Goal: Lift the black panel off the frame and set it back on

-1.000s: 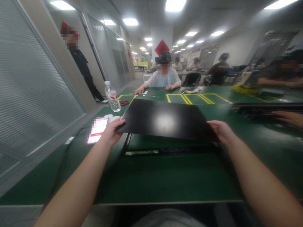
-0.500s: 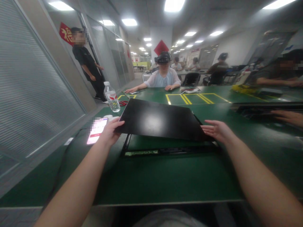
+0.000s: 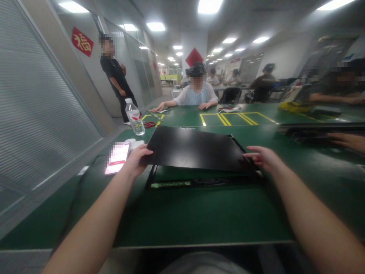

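Observation:
A thin, glossy black panel is tilted over a black rectangular frame, its left side raised. My left hand is closed on the panel's left edge, thumb on top and fingers underneath. At the right edge, my right hand has its thumb apart and index finger stretched out against the panel; its other fingers are partly curled. The frame lies on the green table, with a green circuit strip along its near side. Most of the frame's far side is hidden beneath the panel.
Left of the panel lie a lit phone and a white case. Behind them stand a water bottle and red-handled scissors. A co-worker's hand is at the right. Another person sits opposite.
The panel has come down slightly and tilted, with my left hand moving a little right. My right hand's lower fingers have curled. The standing person at the left has moved right.

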### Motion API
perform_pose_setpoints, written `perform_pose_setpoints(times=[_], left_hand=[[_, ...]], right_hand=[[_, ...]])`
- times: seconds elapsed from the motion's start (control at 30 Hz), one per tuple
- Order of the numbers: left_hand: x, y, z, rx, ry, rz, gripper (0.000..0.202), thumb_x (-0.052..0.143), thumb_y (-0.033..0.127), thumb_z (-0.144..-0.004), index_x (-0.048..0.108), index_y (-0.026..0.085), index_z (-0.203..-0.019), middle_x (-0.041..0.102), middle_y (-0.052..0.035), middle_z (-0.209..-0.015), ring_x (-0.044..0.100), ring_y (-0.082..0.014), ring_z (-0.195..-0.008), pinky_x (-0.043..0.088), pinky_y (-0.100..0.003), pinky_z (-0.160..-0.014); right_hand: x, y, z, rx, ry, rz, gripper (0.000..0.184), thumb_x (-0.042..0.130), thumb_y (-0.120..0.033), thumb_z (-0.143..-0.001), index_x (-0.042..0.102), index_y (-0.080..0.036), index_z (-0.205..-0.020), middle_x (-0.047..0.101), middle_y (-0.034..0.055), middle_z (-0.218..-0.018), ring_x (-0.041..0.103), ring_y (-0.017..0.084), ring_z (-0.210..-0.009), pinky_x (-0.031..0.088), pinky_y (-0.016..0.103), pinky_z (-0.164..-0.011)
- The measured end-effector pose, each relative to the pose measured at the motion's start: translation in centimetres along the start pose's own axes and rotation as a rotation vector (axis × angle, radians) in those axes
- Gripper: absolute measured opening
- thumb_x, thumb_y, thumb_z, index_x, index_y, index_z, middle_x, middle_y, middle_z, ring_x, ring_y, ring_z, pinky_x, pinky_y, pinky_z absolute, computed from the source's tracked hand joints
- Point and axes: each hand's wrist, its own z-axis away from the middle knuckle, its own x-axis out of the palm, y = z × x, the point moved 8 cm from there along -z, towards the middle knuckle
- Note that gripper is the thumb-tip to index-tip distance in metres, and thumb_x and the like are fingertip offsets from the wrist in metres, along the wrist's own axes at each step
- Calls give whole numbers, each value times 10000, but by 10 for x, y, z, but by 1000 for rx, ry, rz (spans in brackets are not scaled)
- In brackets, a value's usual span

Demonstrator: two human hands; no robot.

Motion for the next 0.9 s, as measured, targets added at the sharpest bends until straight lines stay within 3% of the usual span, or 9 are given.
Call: perform_pose_setpoints(times=[0.13, 0.27, 0.57, 0.9], left_hand=[[1, -2, 1, 9, 4, -7, 301, 721, 84, -436, 645, 156, -718, 687, -5, -624, 618, -144, -545, 490, -220, -512], [-1, 1, 1, 22, 23, 6, 301, 719, 83, -436, 644, 157, -719, 686, -7, -640, 617, -147, -564, 485, -224, -515], [-7, 20, 3, 67, 4, 10, 267, 707, 98, -469, 644, 172, -717, 650, 0, -656, 589, -160, -582, 493, -265, -552], [1, -1, -2, 46, -21, -19, 300, 737, 104, -457, 654, 149, -742, 684, -11, -651, 608, -142, -569, 478, -228, -534]], right_hand=[[0, 1, 0, 6, 17, 5, 339, 573, -202, -854, 623, -149, -1184, 749, 143, -797, 273, 77, -402, 209, 188, -332], [1, -2, 5, -13, 20, -27, 268, 590, -200, -838, 627, -152, -1099, 751, 153, -797, 255, 63, -399, 199, 177, -329], [11, -2, 3, -23, -158, -91, 259, 609, -267, -809, 621, -185, -1055, 771, 172, -972, 242, 59, -387, 201, 205, -305], [-3, 3, -5, 2, -24, -56, 303, 608, -232, -808, 608, -170, -1104, 774, 185, -976, 256, 56, -373, 214, 194, -290]])
